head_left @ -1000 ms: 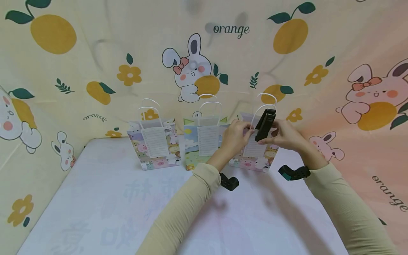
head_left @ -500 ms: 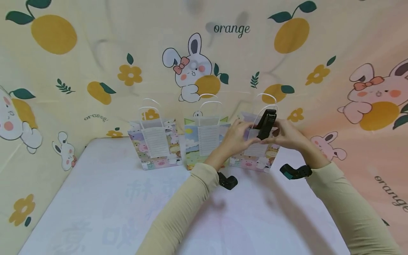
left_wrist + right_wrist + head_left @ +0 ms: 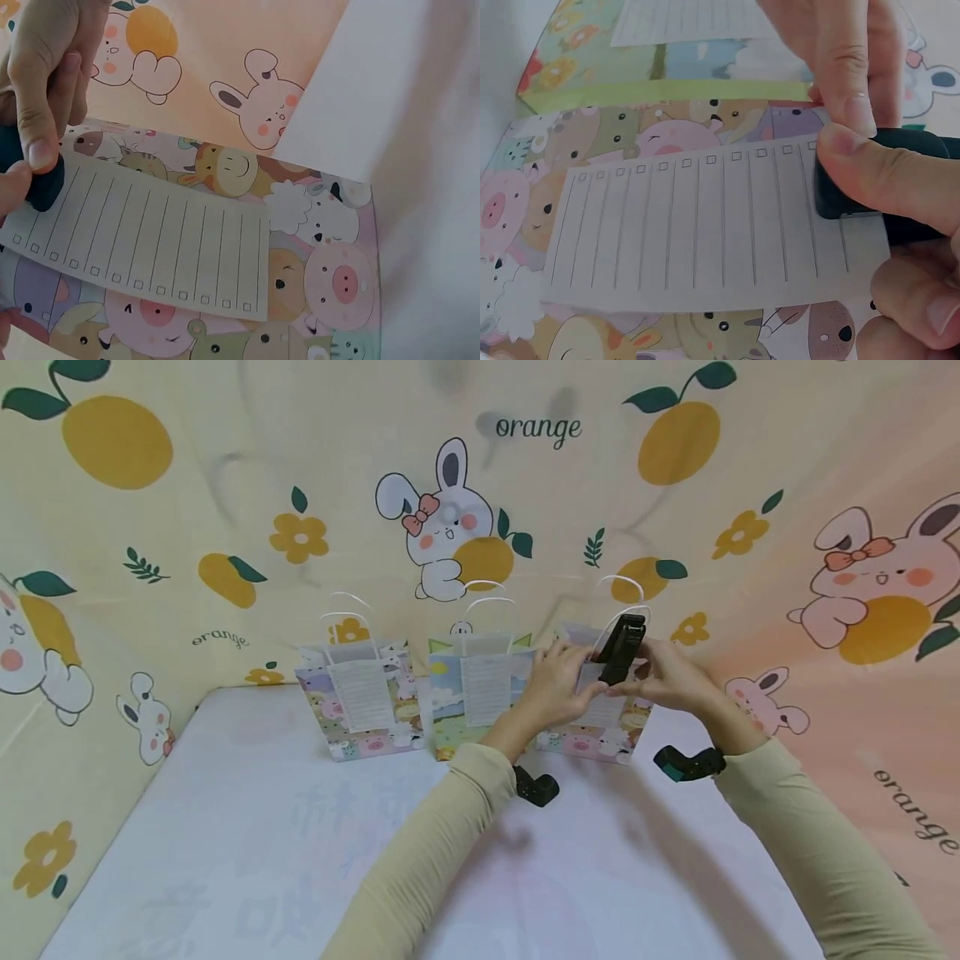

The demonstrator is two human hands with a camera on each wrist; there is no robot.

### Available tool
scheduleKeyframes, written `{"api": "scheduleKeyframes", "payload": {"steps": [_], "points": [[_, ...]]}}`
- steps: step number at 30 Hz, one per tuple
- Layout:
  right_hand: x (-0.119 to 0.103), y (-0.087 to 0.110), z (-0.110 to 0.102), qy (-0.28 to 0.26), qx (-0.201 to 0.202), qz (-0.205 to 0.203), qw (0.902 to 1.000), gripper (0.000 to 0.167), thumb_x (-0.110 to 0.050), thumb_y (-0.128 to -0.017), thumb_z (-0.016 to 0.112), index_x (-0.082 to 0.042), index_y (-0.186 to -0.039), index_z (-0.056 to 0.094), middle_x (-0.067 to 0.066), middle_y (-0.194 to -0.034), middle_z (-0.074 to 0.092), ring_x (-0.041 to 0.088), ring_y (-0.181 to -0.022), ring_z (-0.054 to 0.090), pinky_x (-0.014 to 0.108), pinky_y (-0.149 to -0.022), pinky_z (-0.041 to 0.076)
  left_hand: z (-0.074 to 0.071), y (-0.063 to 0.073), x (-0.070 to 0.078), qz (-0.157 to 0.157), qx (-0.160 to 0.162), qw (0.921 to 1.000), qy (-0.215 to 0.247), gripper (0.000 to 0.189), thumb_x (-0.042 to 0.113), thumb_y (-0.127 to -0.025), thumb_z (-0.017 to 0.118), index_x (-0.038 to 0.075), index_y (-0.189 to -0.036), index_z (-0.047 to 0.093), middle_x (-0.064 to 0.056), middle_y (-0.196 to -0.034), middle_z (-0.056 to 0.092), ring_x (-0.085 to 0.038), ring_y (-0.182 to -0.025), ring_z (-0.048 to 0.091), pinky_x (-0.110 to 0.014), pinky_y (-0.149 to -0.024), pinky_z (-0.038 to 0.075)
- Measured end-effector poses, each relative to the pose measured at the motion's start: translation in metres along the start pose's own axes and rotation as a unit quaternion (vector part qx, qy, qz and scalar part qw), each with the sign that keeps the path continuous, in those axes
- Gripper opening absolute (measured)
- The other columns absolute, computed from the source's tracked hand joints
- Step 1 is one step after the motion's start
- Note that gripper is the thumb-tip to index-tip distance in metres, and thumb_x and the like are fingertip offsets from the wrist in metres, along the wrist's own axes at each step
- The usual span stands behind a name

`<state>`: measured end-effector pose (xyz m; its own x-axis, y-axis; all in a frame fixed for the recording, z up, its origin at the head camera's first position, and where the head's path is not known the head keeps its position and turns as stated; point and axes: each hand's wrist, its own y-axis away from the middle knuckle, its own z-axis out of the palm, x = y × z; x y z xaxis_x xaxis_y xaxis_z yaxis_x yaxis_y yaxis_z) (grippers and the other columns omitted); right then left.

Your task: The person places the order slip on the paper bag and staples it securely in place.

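Note:
Three animal- or landscape-printed paper gift bags with white handles stand in a row in the head view; my hands are at the right bag (image 3: pixel 581 743). A lined checklist card (image 3: pixel 697 225) hangs down its front from the top edge. My right hand (image 3: pixel 671 677) grips a black stapler (image 3: pixel 623 650) set over the card's upper end, thumb on its front and fingers curled below. My left hand (image 3: pixel 557 687) lies at the bag's upper left edge, its thumb pressing the stapler's front end beside the right thumb. Its other fingers are partly hidden behind the bag's top.
To the left stand the middle bag (image 3: pixel 446 727) and the left bag (image 3: pixel 408 702), each with a lined card on its front. A white-covered table (image 3: pixel 262 835) spreads before them; a cloth backdrop (image 3: pixel 300 443) rises close behind.
My left thumb has moved right and slightly down, from the bag's edge onto the stapler's front end. The stapler has tilted slightly; the bags stay in place as the view shifts a little.

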<state>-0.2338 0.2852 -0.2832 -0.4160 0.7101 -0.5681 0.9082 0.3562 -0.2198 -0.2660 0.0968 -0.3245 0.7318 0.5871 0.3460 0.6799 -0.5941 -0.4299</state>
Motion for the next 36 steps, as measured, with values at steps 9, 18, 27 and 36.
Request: {"api": "scheduleKeyframes", "payload": {"steps": [9,18,27,36], "points": [[0.0007,-0.0025,0.0009,0.015,0.015,-0.001,0.9998,0.048,-0.003,-0.075,0.079,0.004,-0.118,0.059,0.023,-0.110,0.068,-0.003,-0.080,0.058,0.017,-0.072,0.052,0.0011,0.0016,0.0025,-0.006,0.002,0.9992,-0.040,0.049,0.039,-0.096,0.055,0.011,-0.136,0.050,0.001,-0.135,0.059,-0.017,-0.128,0.046,-0.038,-0.107,0.032],[0.0027,-0.0010,0.0031,0.016,0.031,0.010,0.9993,0.046,-0.004,-0.076,0.079,0.005,-0.117,0.059,0.024,-0.111,0.067,0.011,-0.086,0.064,0.022,-0.074,0.055,0.0038,-0.0008,0.0056,-0.014,-0.001,0.9985,-0.054,0.049,0.038,-0.097,0.053,0.011,-0.138,0.048,0.001,-0.135,0.059,-0.019,-0.132,0.043,-0.040,-0.109,0.031],[0.0020,-0.0016,0.0030,0.026,0.032,0.012,0.9991,0.045,-0.001,-0.076,0.077,0.006,-0.117,0.059,0.025,-0.112,0.067,0.033,-0.091,0.065,0.042,-0.077,0.058,0.0025,-0.0006,0.0053,-0.015,0.001,0.9983,-0.057,0.050,0.038,-0.097,0.053,0.010,-0.138,0.047,0.001,-0.135,0.059,-0.020,-0.134,0.042,-0.041,-0.108,0.030],[0.0019,-0.0028,0.0027,0.032,0.036,0.014,0.9988,0.045,-0.002,-0.075,0.079,0.005,-0.115,0.060,0.024,-0.110,0.068,0.017,-0.086,0.063,0.042,-0.076,0.058,0.0007,-0.0009,0.0045,-0.020,-0.012,0.9989,-0.040,0.051,0.038,-0.098,0.052,0.010,-0.140,0.046,0.001,-0.137,0.058,-0.018,-0.131,0.043,-0.040,-0.107,0.030]]}}
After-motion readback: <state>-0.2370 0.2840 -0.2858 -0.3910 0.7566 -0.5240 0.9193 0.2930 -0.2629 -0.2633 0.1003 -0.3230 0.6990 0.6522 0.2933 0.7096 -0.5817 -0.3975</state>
